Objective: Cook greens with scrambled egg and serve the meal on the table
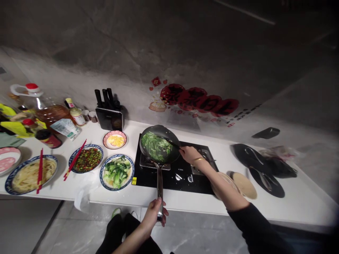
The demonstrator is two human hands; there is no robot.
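Pan (159, 145) on left burner of stove (174, 174), full of green stalks (155, 146). Left hand (155, 212) closed round end of pan handle (159, 183), out past counter edge. Right hand (189, 154) holds dark spatula (172, 143), tip in greens. Risks: long handle levers pan, tips it off burner; hard stirring flings stalks onto bok choy plate (117, 171) just beside; right wrist close to hot rim.

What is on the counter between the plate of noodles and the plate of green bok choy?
In the head view, a plate of chopped red and green vegetables with red chopsticks on its rim sits between the noodle plate and the bok choy plate.
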